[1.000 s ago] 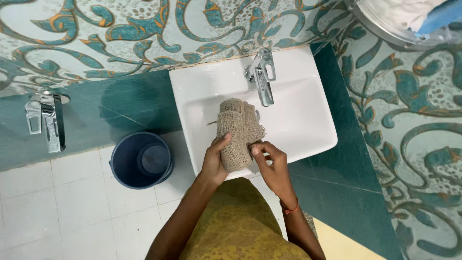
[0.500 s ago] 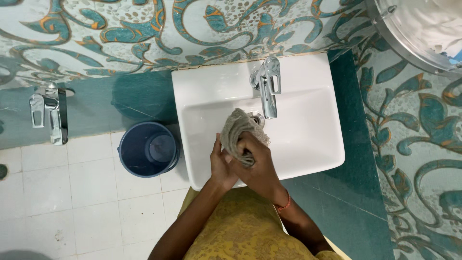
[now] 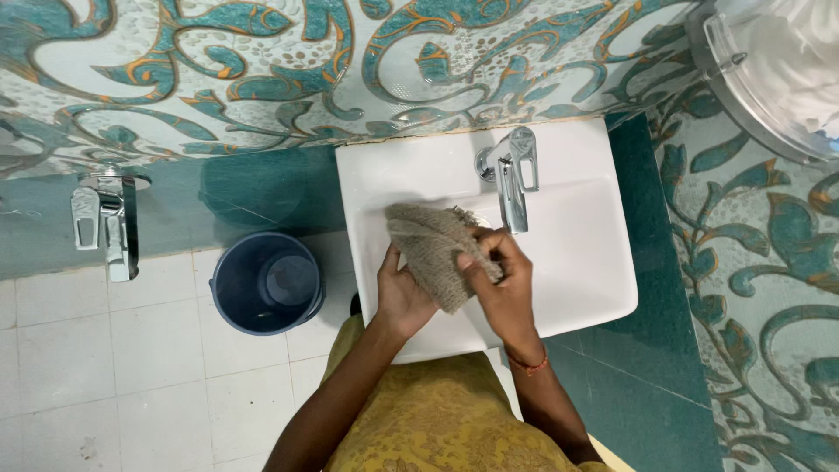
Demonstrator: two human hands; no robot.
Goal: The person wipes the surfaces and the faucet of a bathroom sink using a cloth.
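Two hands: our left hand (image 3: 404,295) and right hand (image 3: 500,278) both clench one coarse beige woven cloth (image 3: 434,249) over the white rectangular ceramic basin (image 3: 585,262), frame centre, beside the chrome tap (image 3: 514,179). Risk, we judge: cloth snagging the spout, or drips reaching the tiled floor (image 3: 114,367).

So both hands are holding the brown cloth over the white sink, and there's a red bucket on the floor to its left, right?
Not quite: the bucket is blue, not red, as the head view shows. The rest holds: both hands, left and right, hold the brown cloth over the white sink.
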